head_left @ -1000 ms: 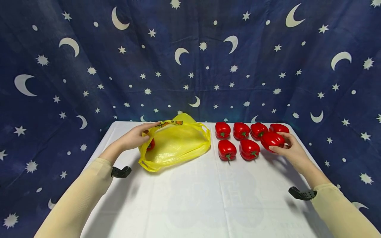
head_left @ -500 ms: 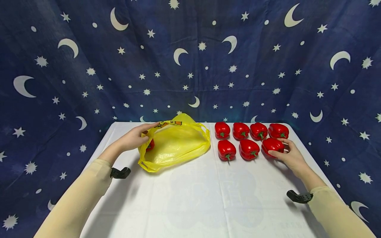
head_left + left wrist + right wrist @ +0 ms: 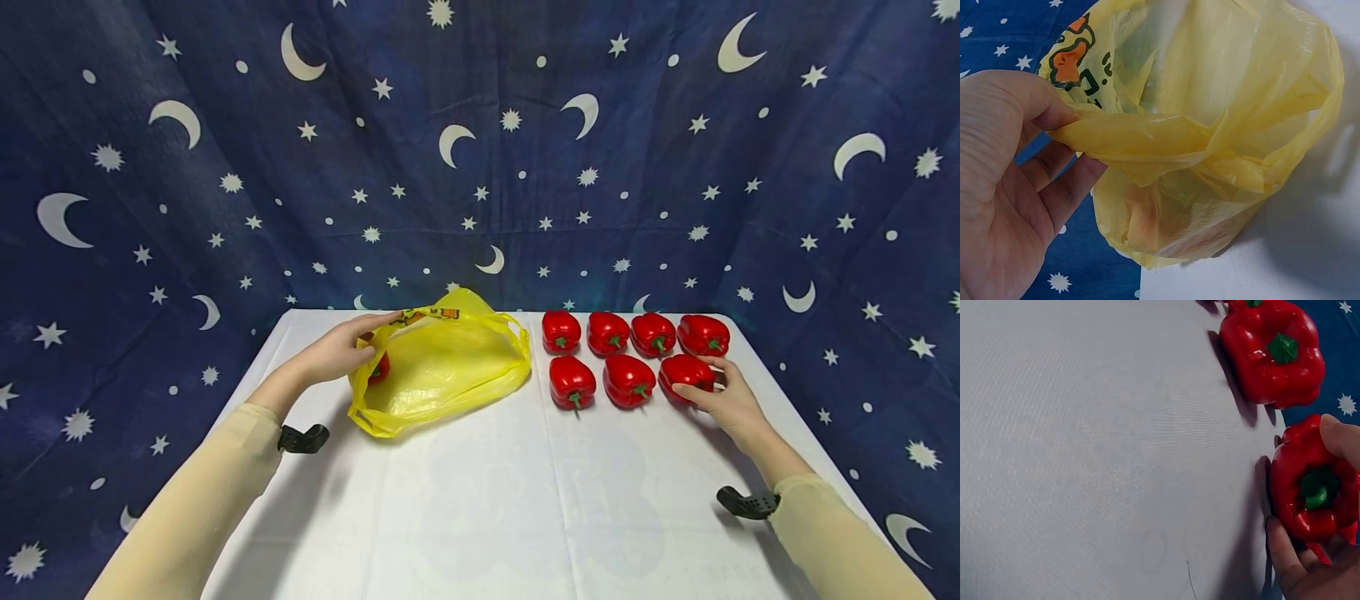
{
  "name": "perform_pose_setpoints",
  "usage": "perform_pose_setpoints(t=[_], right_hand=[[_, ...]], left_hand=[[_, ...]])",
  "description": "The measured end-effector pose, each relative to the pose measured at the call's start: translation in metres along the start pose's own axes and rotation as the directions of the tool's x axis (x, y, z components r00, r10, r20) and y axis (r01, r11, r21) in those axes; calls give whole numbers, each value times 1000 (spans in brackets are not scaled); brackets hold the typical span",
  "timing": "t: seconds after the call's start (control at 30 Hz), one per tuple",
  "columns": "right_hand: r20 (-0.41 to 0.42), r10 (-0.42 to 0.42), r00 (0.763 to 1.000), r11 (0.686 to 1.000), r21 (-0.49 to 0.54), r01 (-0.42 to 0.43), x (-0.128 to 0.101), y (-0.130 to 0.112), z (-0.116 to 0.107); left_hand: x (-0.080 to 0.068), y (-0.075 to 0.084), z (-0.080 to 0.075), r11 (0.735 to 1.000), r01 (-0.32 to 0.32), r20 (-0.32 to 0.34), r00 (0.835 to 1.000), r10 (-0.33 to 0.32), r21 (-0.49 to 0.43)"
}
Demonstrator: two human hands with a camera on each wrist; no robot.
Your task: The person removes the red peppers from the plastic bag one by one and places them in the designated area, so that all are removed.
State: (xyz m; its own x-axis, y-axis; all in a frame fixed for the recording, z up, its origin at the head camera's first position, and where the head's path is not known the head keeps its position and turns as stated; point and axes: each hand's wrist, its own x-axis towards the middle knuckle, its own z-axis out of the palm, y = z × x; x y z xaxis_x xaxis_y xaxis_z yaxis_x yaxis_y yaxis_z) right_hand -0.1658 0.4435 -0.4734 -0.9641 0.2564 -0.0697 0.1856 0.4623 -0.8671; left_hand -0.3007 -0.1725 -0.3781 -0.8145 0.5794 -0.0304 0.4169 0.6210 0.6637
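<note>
My left hand pinches the rim of a thin yellow plastic bag between thumb and fingers, spreading its mouth. In the left wrist view, the thumb and fingertips clasp the folded edge of the bag. Inside, at the left end, a red bell pepper partly shows. At the right, my right hand grips another bell pepper at the end of the front row. Seen from the right wrist, thumb and fingers are on opposite sides of that bell pepper, its green stem facing the camera.
Two more bell peppers, one beside another, complete the front row. Behind them several bell peppers form a back row. A white cloth covers the table, and a blue star-and-moon curtain hangs behind it.
My right hand has lowered its bell pepper from above the table's right side to the right end of the front row. The left hand and bag have stayed put.
</note>
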Motion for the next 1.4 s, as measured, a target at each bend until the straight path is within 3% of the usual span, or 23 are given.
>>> perform_pose_setpoints(t=[0.27,1.03,1.23,1.4], right_hand=[[21,-23,1000,996,-84,25,-6,4,3],[-20,-49,999,992,-120,46,-12,3,5],[-111,-92,990,990,-118,79,-17,-9,-7],[-217,-126,968,986,-132,99,-22,-40,-12]], left_hand=[[-1,1,3,1000,5,10,1000,-5,-5],[0,0,3,1000,1,7,1000,-1,-7],[-1,1,1,1000,1,6,1000,0,-15],[0,1,0,1000,-3,-1,1000,3,-9]])
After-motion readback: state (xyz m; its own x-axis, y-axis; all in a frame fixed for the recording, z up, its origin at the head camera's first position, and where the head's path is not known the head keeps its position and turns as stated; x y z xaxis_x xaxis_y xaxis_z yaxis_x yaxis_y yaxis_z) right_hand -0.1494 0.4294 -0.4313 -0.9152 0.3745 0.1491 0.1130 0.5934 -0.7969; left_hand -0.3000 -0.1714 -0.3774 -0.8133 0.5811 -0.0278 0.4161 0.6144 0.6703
